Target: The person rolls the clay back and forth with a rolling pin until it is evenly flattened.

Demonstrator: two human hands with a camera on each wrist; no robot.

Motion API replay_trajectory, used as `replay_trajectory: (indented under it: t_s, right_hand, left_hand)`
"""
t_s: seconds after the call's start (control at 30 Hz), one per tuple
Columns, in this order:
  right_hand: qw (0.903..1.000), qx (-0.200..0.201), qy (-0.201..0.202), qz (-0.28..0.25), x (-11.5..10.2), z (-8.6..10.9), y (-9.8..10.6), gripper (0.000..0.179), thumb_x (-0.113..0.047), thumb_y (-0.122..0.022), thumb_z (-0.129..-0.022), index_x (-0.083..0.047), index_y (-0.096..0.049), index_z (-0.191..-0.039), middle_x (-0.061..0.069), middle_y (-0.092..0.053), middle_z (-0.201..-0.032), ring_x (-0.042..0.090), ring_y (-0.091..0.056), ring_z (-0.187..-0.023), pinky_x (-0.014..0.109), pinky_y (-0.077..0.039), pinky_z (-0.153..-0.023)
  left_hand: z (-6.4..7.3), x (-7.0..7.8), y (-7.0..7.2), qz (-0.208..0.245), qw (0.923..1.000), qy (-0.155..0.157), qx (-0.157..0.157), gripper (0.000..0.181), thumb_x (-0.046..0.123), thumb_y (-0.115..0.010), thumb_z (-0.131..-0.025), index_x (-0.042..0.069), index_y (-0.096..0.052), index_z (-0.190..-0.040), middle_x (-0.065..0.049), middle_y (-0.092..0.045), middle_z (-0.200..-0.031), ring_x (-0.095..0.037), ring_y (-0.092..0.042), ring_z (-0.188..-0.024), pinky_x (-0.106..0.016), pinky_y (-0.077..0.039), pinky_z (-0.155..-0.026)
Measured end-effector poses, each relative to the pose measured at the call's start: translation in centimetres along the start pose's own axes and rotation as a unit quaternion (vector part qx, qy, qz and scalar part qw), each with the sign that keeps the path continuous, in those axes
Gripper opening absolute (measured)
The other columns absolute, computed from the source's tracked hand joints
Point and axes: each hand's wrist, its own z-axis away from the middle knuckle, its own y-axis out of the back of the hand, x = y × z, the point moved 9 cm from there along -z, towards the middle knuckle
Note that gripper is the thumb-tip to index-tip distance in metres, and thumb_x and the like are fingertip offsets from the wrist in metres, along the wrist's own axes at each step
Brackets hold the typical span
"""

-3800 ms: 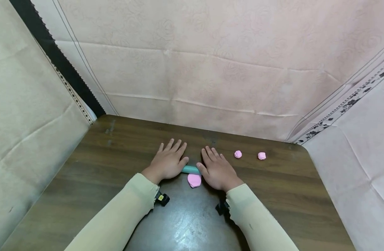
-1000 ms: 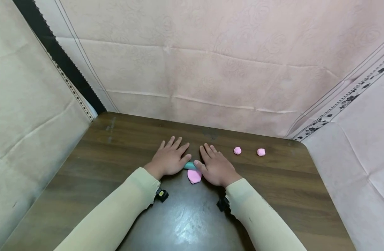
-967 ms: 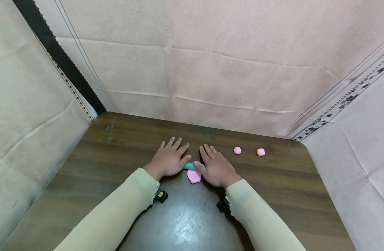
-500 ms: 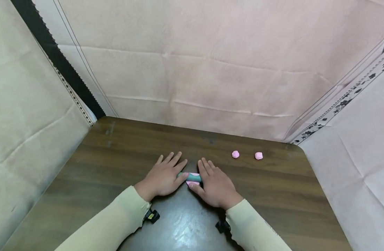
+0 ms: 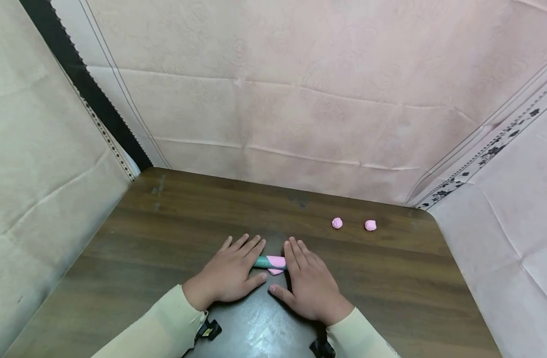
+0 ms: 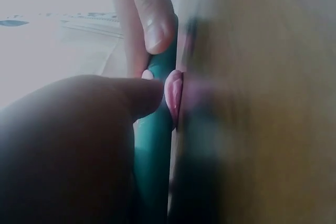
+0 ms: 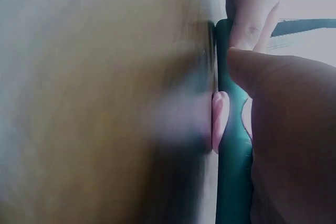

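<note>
My left hand [image 5: 228,273] lies with straight fingers over the left end of a green rolling pin [image 5: 261,262]. Over its right end, my right hand [image 5: 311,283] rests the same way, palm down. Between the hands, a flattened pink piece of clay [image 5: 276,272] shows at the pin's near side, and pink also covers part of the pin's top. From the left wrist, the clay [image 6: 175,93] appears squeezed between the pin [image 6: 153,166] and the table. The right wrist view has the clay [image 7: 220,121] curling up against the pin [image 7: 234,182]. Both pin ends are hidden under the hands.
Two small pink clay lumps, one rounder [image 5: 337,223] and one blockier [image 5: 370,225], sit at the back right of the brown wooden table [image 5: 175,219]. Pale cloth [image 5: 264,114] hangs behind the table and along both sides.
Both hands have drawn toward the body, rolling the pin back over the pink clay. Clay now shows on top of the pin, where earlier it lay in front. The lumps stay put.
</note>
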Motion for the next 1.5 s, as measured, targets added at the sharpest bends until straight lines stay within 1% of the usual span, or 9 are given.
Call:
replay_trajectory:
  t_s: [0.17,0.4,0.63,0.8,0.93,1.03,1.17,1.3,1.5]
  right_hand:
    - [1.0,0.007,-0.002,0.002,-0.2,0.5,0.0,0.104,-0.073,-0.054,-0.11,-0.003,-0.021,-0.179,0.018,-0.02,-0.188,0.039,-0.022,-0.175,0.061,-0.032,-0.136]
    - [1.0,-0.004,-0.003,-0.001,-0.4,0.9,-0.5,0.104,-0.073,-0.053,-0.11,-0.004,-0.021,-0.18,0.017,-0.019,-0.189,0.038,-0.019,-0.176,0.062,-0.027,-0.138]
    - [0.9999,-0.003,-0.004,-0.014,0.0,0.2,-0.4,0.105,-0.075,-0.054,-0.109,-0.004,-0.021,-0.18,0.017,-0.021,-0.188,0.038,-0.022,-0.176,0.062,-0.03,-0.137]
    - [0.9993,-0.014,-0.018,-0.029,0.7,-0.6,-0.6,0.112,-0.081,-0.055,-0.105,-0.007,-0.02,-0.181,0.015,-0.02,-0.189,0.036,-0.021,-0.176,0.062,-0.032,-0.136]
    - [0.9992,-0.017,-0.022,-0.03,0.9,-1.1,-0.5,0.117,-0.084,-0.059,-0.101,-0.007,-0.021,-0.18,0.015,-0.021,-0.189,0.036,-0.023,-0.176,0.061,-0.033,-0.136]
    - [0.999,-0.024,-0.025,-0.028,0.9,-1.4,-0.4,0.12,-0.085,-0.062,-0.099,-0.007,-0.021,-0.18,0.014,-0.021,-0.189,0.035,-0.023,-0.176,0.06,-0.033,-0.137]
    - [0.9988,-0.031,-0.027,-0.024,1.0,-1.5,-0.5,0.123,-0.088,-0.062,-0.097,-0.007,-0.02,-0.181,0.014,-0.021,-0.189,0.035,-0.023,-0.176,0.058,-0.031,-0.138]
    - [0.9989,-0.034,-0.025,-0.018,1.1,-1.7,-0.5,0.125,-0.089,-0.061,-0.096,-0.006,-0.021,-0.18,0.014,-0.021,-0.189,0.034,-0.023,-0.176,0.058,-0.03,-0.138]
    - [0.9987,-0.038,-0.027,-0.02,1.2,-2.1,-0.4,0.129,-0.092,-0.061,-0.093,-0.007,-0.021,-0.18,0.014,-0.022,-0.189,0.034,-0.023,-0.176,0.059,-0.03,-0.138]
  left_hand:
    - [0.4,0.3,0.1,-0.003,1.0,-0.005,0.002,0.085,0.063,-0.05,-0.115,0.013,-0.028,-0.18,-0.011,-0.03,-0.187,-0.041,-0.024,-0.174,-0.073,-0.019,-0.137]
    - [0.9,0.3,-0.5,0.001,0.9999,0.003,-0.015,0.09,0.067,-0.053,-0.113,0.016,-0.024,-0.181,-0.008,-0.025,-0.189,-0.039,-0.02,-0.176,-0.073,-0.016,-0.138]
    - [0.2,0.1,-0.2,0.009,0.9998,0.012,-0.008,0.087,0.065,-0.053,-0.113,0.014,-0.029,-0.18,-0.011,-0.03,-0.187,-0.043,-0.022,-0.175,-0.075,-0.017,-0.137]
    - [-0.9,-0.4,-0.1,0.006,0.9995,0.032,-0.001,0.087,0.07,-0.049,-0.113,0.015,-0.034,-0.179,-0.01,-0.03,-0.187,-0.045,-0.021,-0.174,-0.077,-0.017,-0.135]
    - [-1.7,-0.9,-0.1,0.01,0.9981,0.061,0.003,0.092,0.079,-0.042,-0.111,0.016,-0.037,-0.178,-0.01,-0.028,-0.187,-0.045,-0.019,-0.175,-0.078,-0.016,-0.135]
    - [-2.1,-1.0,0.0,0.013,0.996,0.088,0.005,0.094,0.083,-0.038,-0.11,0.018,-0.038,-0.177,-0.01,-0.027,-0.188,-0.045,-0.017,-0.175,-0.078,-0.014,-0.135]
    - [-2.3,-0.9,0.0,0.011,0.9934,0.114,0.006,0.094,0.084,-0.038,-0.109,0.02,-0.039,-0.177,-0.01,-0.026,-0.188,-0.046,-0.016,-0.175,-0.079,-0.012,-0.135]
    - [-2.4,-1.0,0.0,0.005,0.9927,0.121,0.004,0.098,0.086,-0.045,-0.105,0.02,-0.038,-0.178,-0.011,-0.024,-0.188,-0.046,-0.015,-0.175,-0.079,-0.012,-0.135]
    - [-2.7,-1.1,0.0,0.008,0.9934,0.114,-0.004,0.103,0.086,-0.056,-0.1,0.021,-0.037,-0.178,-0.012,-0.021,-0.189,-0.048,-0.014,-0.175,-0.081,-0.011,-0.134]
